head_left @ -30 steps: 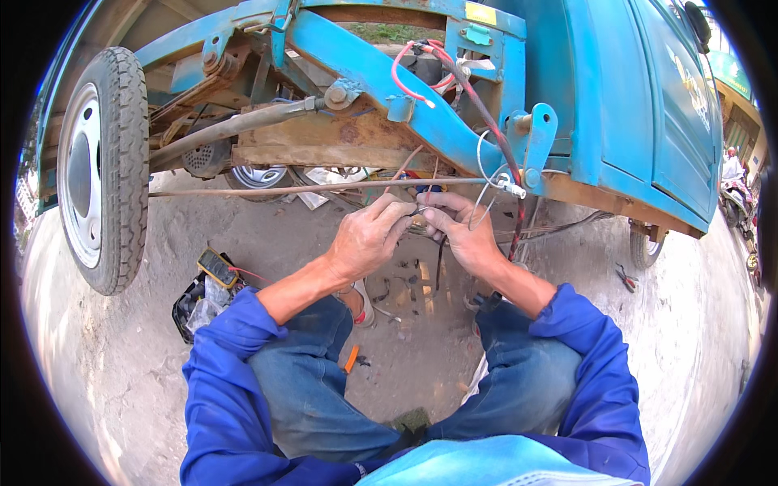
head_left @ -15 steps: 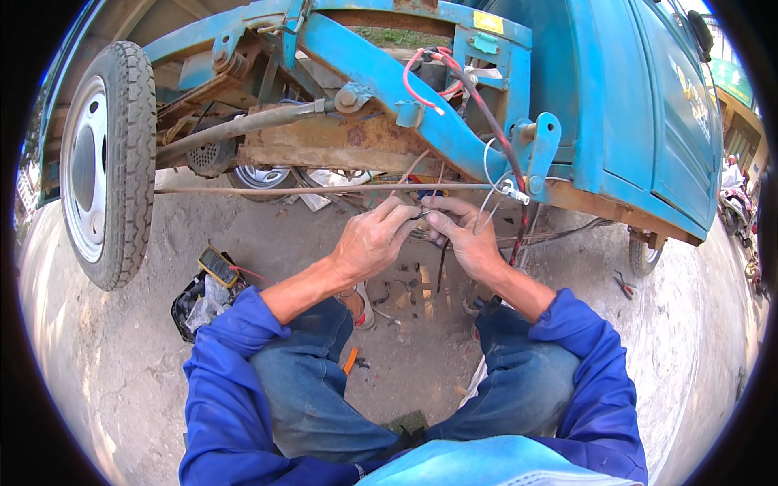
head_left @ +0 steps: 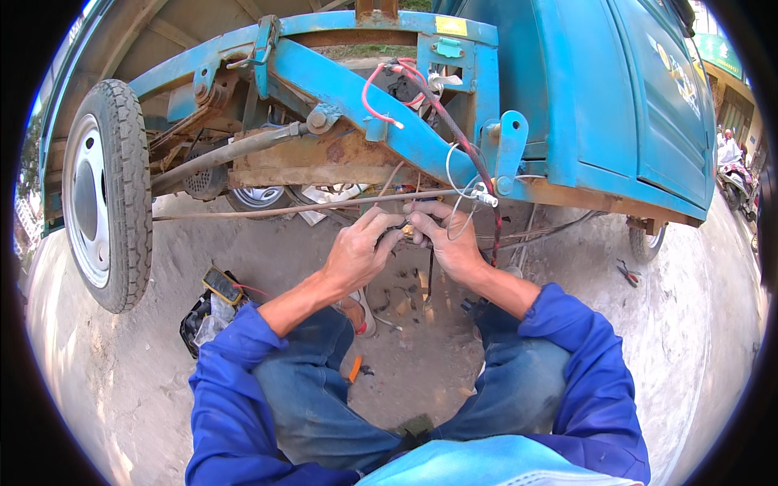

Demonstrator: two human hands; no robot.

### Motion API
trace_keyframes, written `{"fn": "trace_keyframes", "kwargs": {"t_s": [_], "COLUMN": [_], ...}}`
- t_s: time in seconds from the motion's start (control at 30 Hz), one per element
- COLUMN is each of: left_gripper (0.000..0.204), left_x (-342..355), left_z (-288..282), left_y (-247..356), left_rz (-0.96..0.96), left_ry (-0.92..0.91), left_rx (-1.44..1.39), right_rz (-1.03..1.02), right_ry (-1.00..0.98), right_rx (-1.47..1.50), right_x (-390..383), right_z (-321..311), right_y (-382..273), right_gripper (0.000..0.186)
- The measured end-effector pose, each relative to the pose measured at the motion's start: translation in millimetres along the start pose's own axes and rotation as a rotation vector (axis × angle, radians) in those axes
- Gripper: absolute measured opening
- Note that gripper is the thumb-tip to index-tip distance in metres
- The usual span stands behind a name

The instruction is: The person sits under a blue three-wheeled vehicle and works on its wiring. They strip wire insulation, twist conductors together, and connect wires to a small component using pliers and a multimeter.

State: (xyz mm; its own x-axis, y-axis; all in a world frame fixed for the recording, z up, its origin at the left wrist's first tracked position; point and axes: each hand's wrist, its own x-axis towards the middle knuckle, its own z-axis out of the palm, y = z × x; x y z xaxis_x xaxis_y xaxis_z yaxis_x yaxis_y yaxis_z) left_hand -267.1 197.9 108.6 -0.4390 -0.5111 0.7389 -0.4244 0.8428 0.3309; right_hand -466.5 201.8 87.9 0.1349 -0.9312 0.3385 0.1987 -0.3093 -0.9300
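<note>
Below the blue vehicle frame (head_left: 324, 77), my left hand (head_left: 355, 255) and my right hand (head_left: 455, 251) meet fingertip to fingertip. Both are closed in a pinch on thin wires, whose ends are mostly covered by the fingers. A black wire (head_left: 430, 271) hangs down beneath the right fingers. Just above both hands runs a long thin rusty rod (head_left: 300, 208). To the right of the right hand, a dark cable (head_left: 460, 138) comes down from the frame, with a white connector (head_left: 485, 197) and looped pale wires beside it. A red wire (head_left: 369, 95) dangles higher up.
A spoked-rim wheel (head_left: 105, 194) stands at the left, and the blue cab (head_left: 600, 97) at the right. On the ground lie a yellow-edged multimeter (head_left: 220, 285) on a black case, pliers (head_left: 627, 273) at the right, and an orange-handled tool (head_left: 355, 369) between my legs.
The view has shifted, so the vehicle sits further left. My hands stay together; their fingertips have drawn closer and sit slightly lower in the picture.
</note>
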Motion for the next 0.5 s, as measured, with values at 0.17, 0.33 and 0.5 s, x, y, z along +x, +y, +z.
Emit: {"fn": "trace_keyframes", "kwargs": {"t_s": [0.17, 0.33, 0.5], "left_gripper": [0.021, 0.020, 0.020], "left_x": [-0.6, 1.0, 10.8], "left_z": [8.1, 14.8, 18.9], "left_y": [-2.0, 0.5, 7.9], "left_rz": [-0.168, -0.228, -0.229], "left_ry": [-0.001, -0.027, -0.097], "left_rx": [-0.151, -0.137, -0.128], "right_rz": [0.003, 0.075, 0.114], "right_ry": [0.047, 0.044, 0.033], "right_rx": [0.033, 0.103, 0.113], "right_x": [1.6, -0.9, -0.2], "right_z": [1.4, -5.7, -17.7], "right_y": [1.7, 2.7, -1.0], "right_gripper": [0.026, 0.023, 0.025]}}
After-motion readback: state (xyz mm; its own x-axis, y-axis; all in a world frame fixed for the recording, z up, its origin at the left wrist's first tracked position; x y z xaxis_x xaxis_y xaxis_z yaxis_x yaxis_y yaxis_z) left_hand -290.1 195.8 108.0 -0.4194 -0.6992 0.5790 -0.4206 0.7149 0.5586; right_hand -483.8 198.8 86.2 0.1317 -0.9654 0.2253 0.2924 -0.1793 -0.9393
